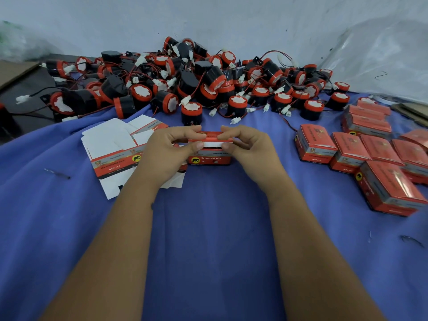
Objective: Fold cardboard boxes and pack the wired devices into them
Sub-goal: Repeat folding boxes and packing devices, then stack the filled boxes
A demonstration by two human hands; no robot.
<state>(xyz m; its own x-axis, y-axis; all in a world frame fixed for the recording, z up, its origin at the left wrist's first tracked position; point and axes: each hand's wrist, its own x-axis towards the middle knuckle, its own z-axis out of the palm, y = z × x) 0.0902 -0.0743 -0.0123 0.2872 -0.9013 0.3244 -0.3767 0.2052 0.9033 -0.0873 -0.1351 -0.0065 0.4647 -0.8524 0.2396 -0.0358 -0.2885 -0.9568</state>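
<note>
**Both hands on the red box at mid-table**

Head view. You work on a blue cloth [208, 216] that covers the surface from the near edge up to the pale wall [231, 19]. The widest bare stretch of cloth lies between and below your forearms, running toward you. To the left, the cloth ends at a dark surface, and a brown board edge shows at the far left. The far side is closed off by the heap of wired devices [196, 79], black bodies with red caps, red and black leads and white plugs, piled against the wall; the nearest single device [191, 113] stands upright just beyond your fingers. On your left, the flat unfolded boxes [115, 147] lie fanned out, partly under your left wrist. On your right, the packed boxes [370, 158] crowd the cloth out to the frame's edge, well apart from your right hand. Clear plastic sheeting [382, 61] hangs at the far right.

Your left hand [169, 149] and right hand [245, 144] meet over the red box [209, 156], which stands on the cloth at centre. Each hand pinches the box's top flap, fingers curled over the far edge, thumbs pressing the white strip on the near side. Both forearms reach straight in from the near edge, wrists low.
</note>
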